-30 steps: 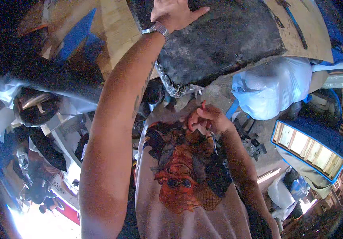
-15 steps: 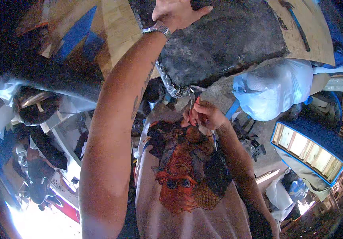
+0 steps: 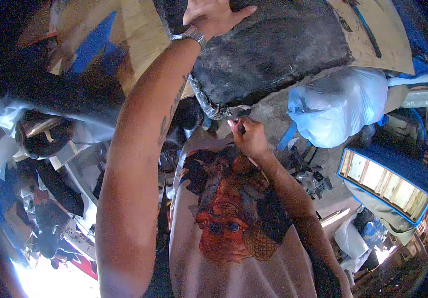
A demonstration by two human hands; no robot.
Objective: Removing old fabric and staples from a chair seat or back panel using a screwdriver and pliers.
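A dark, worn padded panel (image 3: 273, 54), like a seat cushion, lies across the top of the view. My left hand (image 3: 214, 17) rests on it with the thumb spread wide; a metal watch (image 3: 191, 36) is on that wrist and the fingertips are cut off by the upper edge. My right hand (image 3: 251, 136) is closed on red-handled pliers (image 3: 237, 125), which its fingers mostly cover. They are at the panel's near corner, beside its ragged silvery left edge (image 3: 205, 102). Whether the jaws grip anything cannot be seen.
A hammer-like tool with a blue handle (image 3: 368, 31) lies on the plywood (image 3: 390, 44) at the far right. Below it sits a stuffed pale-blue plastic bag (image 3: 330, 107). A blue-trimmed wooden frame (image 3: 385, 186) stands at the right. Dark metal parts (image 3: 313, 179) lie on the floor.
My right hand has moved up to the panel's corner and turned, so the pliers show less. My left hand stays flat on the panel while the view shifts slightly.
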